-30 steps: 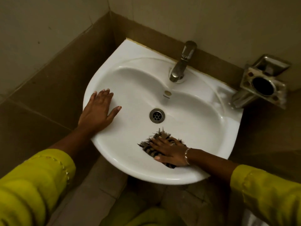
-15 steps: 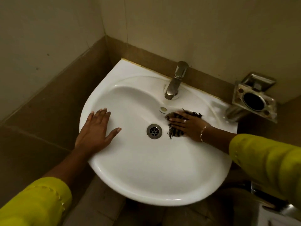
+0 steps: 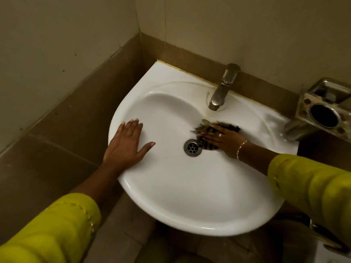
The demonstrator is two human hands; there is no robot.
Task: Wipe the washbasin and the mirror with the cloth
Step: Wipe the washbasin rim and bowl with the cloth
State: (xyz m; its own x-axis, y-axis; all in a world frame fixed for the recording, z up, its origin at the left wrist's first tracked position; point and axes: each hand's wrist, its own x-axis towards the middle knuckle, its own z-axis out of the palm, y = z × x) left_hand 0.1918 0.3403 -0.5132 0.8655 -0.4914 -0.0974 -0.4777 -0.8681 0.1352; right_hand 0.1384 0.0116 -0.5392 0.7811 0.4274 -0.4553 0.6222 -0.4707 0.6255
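Observation:
A white washbasin (image 3: 190,196) is fixed in a tiled corner, with a metal drain (image 3: 192,147) at its middle. My right hand (image 3: 223,139) presses a dark striped cloth (image 3: 209,146) flat against the bowl's inner wall, just right of the drain and below the tap (image 3: 224,88). My left hand (image 3: 126,147) lies flat and spread on the basin's left rim, holding nothing. No mirror is in view.
A metal wall holder (image 3: 322,114) with a round hole juts out at the right, close to the basin's back corner. Brown and beige tiled walls close in at the left and behind. Another metal fitting (image 3: 326,238) shows at the lower right.
My right hand slid the cloth from the bowl's near side up to the far side beside the drain, then a little nearer the drain. My left hand stayed on the rim.

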